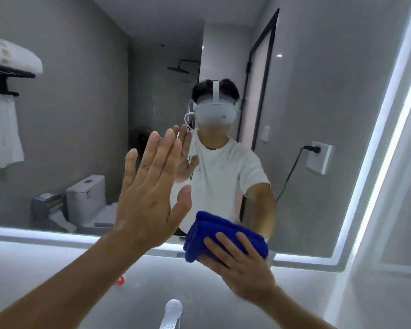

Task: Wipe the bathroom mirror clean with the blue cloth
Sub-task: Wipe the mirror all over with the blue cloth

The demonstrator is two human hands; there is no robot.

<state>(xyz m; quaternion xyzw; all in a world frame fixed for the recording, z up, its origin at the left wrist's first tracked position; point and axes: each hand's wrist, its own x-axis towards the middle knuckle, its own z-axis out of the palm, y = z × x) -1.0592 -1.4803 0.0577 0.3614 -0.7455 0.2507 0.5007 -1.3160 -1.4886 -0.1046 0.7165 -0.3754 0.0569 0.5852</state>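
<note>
The bathroom mirror (86,129) fills the wall ahead, framed by a lit white strip. My left hand (150,188) is raised flat in front of the glass near its middle, fingers straight and together; whether it touches the glass I cannot tell. My right hand (240,262) presses the folded blue cloth (214,231) against the mirror's lower edge, fingers spread straight over the cloth. The reflection shows a person in a white shirt with a headset.
A chrome tap (172,313) stands at the bottom centre, below the hands. A small red item (119,280) sits on the grey wall under the mirror. The mirror's lit right edge (375,148) slants near the side wall. Reflected: toilet, towel rack, wall socket.
</note>
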